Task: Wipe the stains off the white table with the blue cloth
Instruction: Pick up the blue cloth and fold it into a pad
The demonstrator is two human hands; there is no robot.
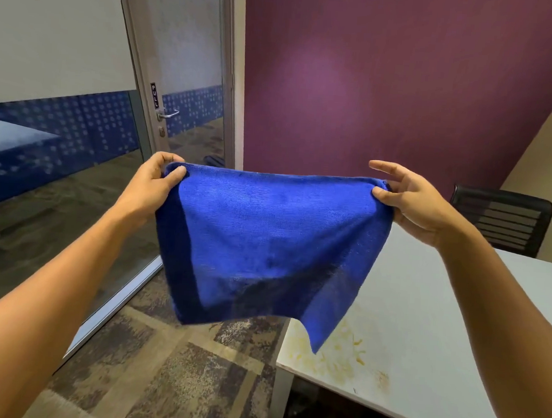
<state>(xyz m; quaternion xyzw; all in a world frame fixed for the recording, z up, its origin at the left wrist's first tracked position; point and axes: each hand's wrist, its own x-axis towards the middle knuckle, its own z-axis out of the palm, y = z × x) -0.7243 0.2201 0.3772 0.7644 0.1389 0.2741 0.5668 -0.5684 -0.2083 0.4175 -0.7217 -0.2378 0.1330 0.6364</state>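
- Both arms are stretched forward and raised, with the forearms bare, and the two hands are held at about the same height.
- The left hand (152, 182) pinches the upper left corner of the blue cloth (266, 240) between the thumb and the curled fingers.
- The right hand (411, 201) pinches the upper right corner between the thumb and a finger hidden behind the cloth; its other fingers are spread and almost straight, pointing to the left.
- The cloth hangs in the air, spread between the two hands, with the top edge pulled nearly straight. Its lower right corner hangs down in front of the left edge of the white worktop (455, 316); whether it touches the worktop cannot be told.
- Yellowish stains (340, 351) lie on the worktop near its front left corner, under the hanging corner of the cloth.
- A black chair (503, 219) stands behind the far edge of the worktop.
- On the frame of the glass door (179, 73), above the metal handle (167, 114), a small dark label (154, 95) reads "PULL" from top to bottom.
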